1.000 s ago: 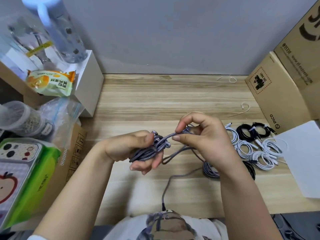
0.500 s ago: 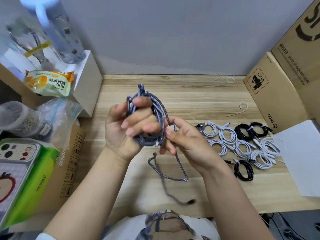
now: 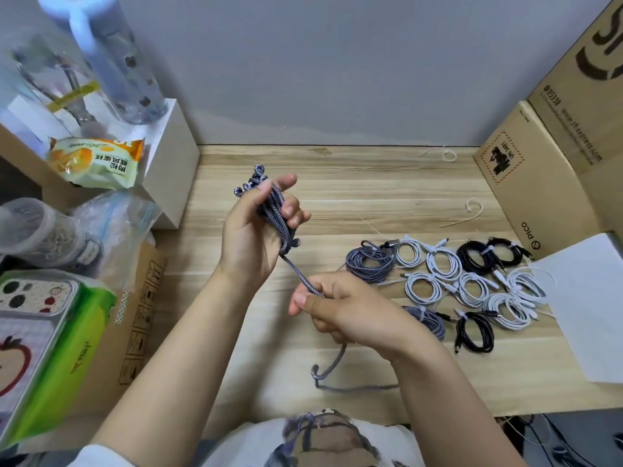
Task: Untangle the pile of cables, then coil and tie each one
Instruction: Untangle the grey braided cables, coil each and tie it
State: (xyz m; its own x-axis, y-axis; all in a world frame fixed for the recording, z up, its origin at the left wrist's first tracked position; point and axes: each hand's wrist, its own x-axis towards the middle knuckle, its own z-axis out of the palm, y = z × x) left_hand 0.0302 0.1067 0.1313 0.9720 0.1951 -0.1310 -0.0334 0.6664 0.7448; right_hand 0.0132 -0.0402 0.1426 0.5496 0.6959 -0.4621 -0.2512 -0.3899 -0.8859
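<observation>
Even, soft daylight-like light, moderately bright. Faint shadows under forearms on the wooden desk [image 3: 354, 183]. Strong wide-angle bowing at frame edges; water bottle [image 3: 111, 59] upper left smeared and soft. Centre reasonably sharp, no harsh glare.

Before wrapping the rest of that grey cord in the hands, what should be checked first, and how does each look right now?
1. Coil held firm: left hand grips the grey braided cable bundle. Ok.
2. Loose strand controlled: right hand pinches it below the bundle. Ok.
3. Tail free of knots: it curls on the table, apart from other coils. Ok.
4. Tie ready: loose white ties lie far off. Not ok.
5. Plug end undamaged: cannot tell.
</observation>
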